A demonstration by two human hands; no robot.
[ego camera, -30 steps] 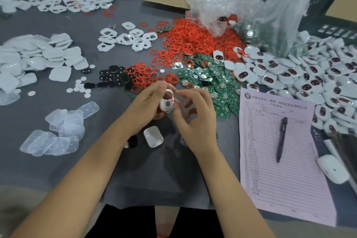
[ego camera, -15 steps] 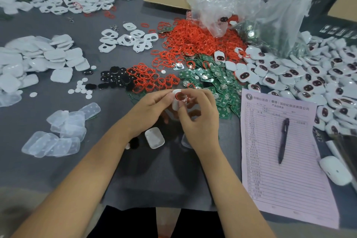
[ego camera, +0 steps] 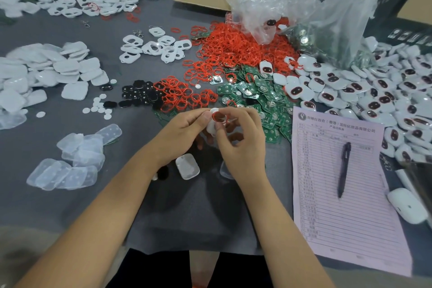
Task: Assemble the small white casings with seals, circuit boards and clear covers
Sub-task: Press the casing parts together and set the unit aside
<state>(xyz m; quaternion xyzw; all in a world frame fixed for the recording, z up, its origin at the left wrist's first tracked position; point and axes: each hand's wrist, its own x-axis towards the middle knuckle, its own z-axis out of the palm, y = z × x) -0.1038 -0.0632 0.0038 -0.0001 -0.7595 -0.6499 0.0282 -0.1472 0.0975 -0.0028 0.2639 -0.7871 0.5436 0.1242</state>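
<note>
Seating a seal: both hands meet above the near-centre of the desk (ego camera: pixel 58 213), holding one white casing (ego camera: pixel 211 125) up off the surface. Left hand (ego camera: pixel 184 134) grips the casing from the left, thumb on its upper face, fingers curled beneath. Right hand (ego camera: pixel 243 140) pinches a red seal ring (ego camera: pixel 221 117) against the casing's upper end, thumb pressed on the face, index curled over the ring. Whether the ring sits fully in its groove cannot be told; part of it stands out past the casing edge on the right.

Casing lies between the two thumbs, long axis running from upper right down to lower left, roughly along the left thumb. Judgement: the right hand is the working one, the left only a clamp; next the ring needs pressing round the opening.

Supplies, all beyond the hands:
- loose red seals (ego camera: pixel 187 96) just ahead, nearest
- green circuit boards (ego camera: pixel 264 98) ahead right, near the right hand
- clear covers (ego camera: pixel 70 166) well apart, left
- spare white shell (ego camera: pixel 187 166) on the desk just below the hands

Open room: bare grey desk toward the body and left. Right side is bounded by a pink form (ego camera: pixel 339 194) with a pen (ego camera: pixel 343 170) on it; finished units (ego camera: pixel 374 96) pile beyond.
</note>
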